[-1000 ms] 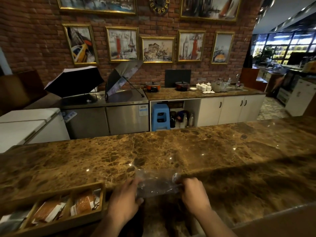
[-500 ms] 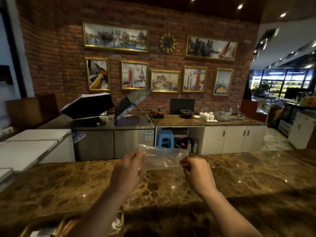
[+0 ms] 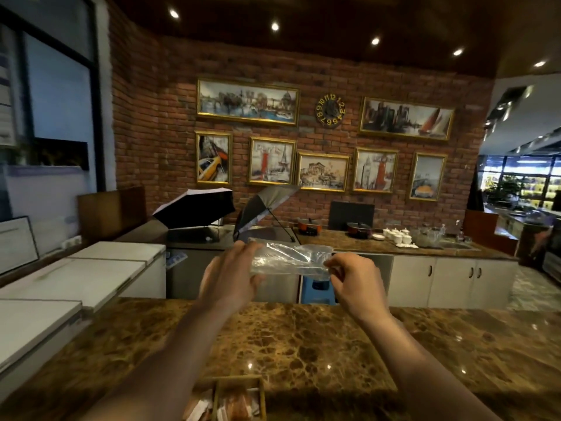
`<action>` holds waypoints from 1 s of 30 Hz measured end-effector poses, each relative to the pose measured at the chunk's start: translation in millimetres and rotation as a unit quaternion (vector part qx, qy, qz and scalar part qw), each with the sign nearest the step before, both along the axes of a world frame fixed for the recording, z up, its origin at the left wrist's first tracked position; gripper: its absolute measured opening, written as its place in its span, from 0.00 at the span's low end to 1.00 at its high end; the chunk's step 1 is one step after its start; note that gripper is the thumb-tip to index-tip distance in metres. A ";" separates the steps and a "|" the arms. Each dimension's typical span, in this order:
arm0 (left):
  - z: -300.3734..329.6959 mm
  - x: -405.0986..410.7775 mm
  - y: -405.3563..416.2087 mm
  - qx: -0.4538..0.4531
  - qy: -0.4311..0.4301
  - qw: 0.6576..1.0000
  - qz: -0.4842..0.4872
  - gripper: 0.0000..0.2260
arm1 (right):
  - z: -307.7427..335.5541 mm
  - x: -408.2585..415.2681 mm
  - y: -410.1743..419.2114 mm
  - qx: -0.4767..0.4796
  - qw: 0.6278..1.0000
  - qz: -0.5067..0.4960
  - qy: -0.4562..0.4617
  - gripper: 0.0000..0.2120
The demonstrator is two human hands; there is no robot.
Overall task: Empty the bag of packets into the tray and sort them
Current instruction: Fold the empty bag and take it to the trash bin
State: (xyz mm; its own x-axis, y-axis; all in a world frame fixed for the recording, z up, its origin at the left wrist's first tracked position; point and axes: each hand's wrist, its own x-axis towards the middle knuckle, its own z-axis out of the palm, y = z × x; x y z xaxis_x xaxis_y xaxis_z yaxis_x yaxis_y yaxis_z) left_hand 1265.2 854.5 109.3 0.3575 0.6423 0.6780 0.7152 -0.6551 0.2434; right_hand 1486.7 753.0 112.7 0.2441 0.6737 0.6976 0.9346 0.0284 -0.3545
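Observation:
A clear plastic bag [image 3: 288,259] is stretched flat between both hands, raised high above the brown marble counter [image 3: 318,354]. My left hand [image 3: 230,276] grips its left end and my right hand [image 3: 353,279] pinches its right end. The bag looks empty. At the bottom edge, under my left forearm, a corner of the wooden tray [image 3: 239,382] shows, with orange and white packets [image 3: 239,404] lying in its compartments. Most of the tray is out of frame.
White chest freezers [image 3: 76,275] stand to the left beyond the counter. Behind it are a steel unit with two open umbrellas [image 3: 197,208], a blue stool [image 3: 317,291], and a back counter with pots and cups below a brick wall of pictures.
Both hands have lifted the bag from counter level up to chest height. The view has tilted upward, so the tray has slid to the bottom edge.

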 end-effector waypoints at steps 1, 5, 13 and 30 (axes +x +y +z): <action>1.9 -8.1 -2.5 -0.007 -0.002 1.000 0.000 0.26 | 1.7 -6.5 0.5 0.005 1.000 0.006 -0.001 0.11; 4.3 -49.2 -10.5 0.007 0.008 0.999 0.033 0.28 | 3.3 -42.2 9.6 0.008 1.000 0.017 -0.012 0.11; -2.0 -149.5 -20.9 -0.062 -0.048 0.993 0.085 0.25 | 4.8 -136.9 43.7 0.004 0.997 0.068 -0.027 0.10; -34.4 -449.2 -114.2 -0.064 -0.034 0.928 0.364 0.25 | -12.9 -448.7 74.9 -0.042 0.939 0.338 -0.048 0.11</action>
State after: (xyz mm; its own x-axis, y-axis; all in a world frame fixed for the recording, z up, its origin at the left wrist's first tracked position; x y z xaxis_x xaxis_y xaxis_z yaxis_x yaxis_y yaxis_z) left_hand 816.0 740.3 74.9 -0.2449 0.7736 0.5845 0.9370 0.0340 0.3476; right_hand 1038.1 827.9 99.9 -0.3202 0.7064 0.6313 0.7415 0.6016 -0.2971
